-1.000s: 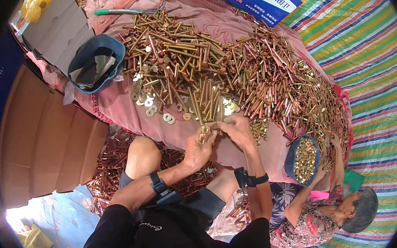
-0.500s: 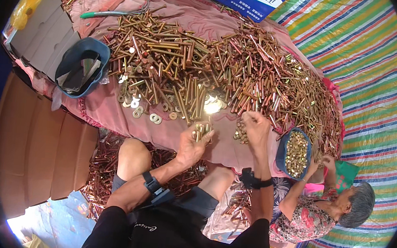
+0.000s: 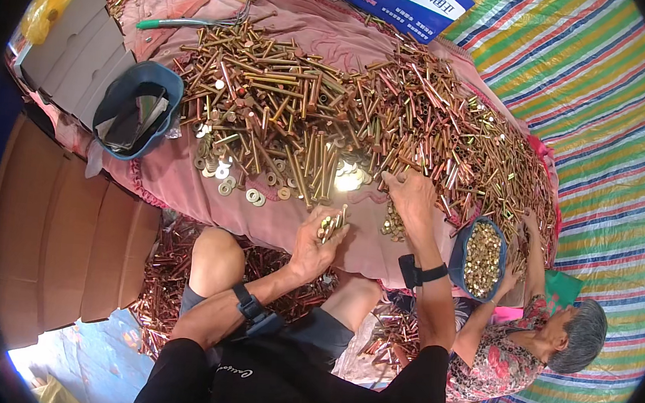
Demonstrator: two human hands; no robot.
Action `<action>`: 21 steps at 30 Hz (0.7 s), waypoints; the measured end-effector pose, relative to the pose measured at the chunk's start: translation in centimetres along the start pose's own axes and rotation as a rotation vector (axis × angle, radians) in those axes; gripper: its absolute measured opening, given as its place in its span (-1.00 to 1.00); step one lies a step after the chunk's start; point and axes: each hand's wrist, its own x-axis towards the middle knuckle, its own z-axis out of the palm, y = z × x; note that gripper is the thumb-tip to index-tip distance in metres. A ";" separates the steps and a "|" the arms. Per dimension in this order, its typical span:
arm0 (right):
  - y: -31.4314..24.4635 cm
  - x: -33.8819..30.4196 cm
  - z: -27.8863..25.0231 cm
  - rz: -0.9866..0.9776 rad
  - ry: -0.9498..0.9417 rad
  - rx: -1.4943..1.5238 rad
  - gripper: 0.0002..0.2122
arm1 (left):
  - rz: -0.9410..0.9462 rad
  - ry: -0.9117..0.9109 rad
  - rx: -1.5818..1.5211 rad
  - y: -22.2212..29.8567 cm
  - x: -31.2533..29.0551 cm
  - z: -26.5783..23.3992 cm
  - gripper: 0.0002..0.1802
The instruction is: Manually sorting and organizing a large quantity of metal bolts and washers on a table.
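My left hand is closed around a small bundle of brass-coloured bolts, their ends standing up out of the fist above the near edge of the pink cloth. Farther right, my right hand is at the front of a heap of sleeves and bolts, its fingers curled downward. Whatever its fingertips hold, if anything, is too small to make out. Small brass nuts lie in a little pile beside that wrist. Long bolts form the heap ahead, with flat washers loose at its near left.
A blue tub of nuts stands at the right, next to a co-worker whose hands reach into the heap. At the left is a blue basket holding dark items. Cardboard stands at lower left; more bolts lie below the cloth.
My right hand has moved forward from above the nut pile to the heap's edge. My left hand has dropped slightly, still gripping its bolts. The co-worker's far hand has reached farther forward.
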 end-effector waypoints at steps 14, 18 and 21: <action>1.8 -9.5 1.9 0.174 -0.485 1.038 -0.78 | -0.405 -0.046 -0.342 -0.3 0.5 0.6 -0.85; 0.0 -11.7 2.3 -0.043 -0.590 0.904 -0.78 | -0.438 -0.034 -0.460 -0.3 0.5 0.6 -0.82; 0.3 -9.5 1.8 0.031 -0.587 0.891 -0.78 | -0.424 -0.019 -0.486 0.5 0.5 0.2 -0.73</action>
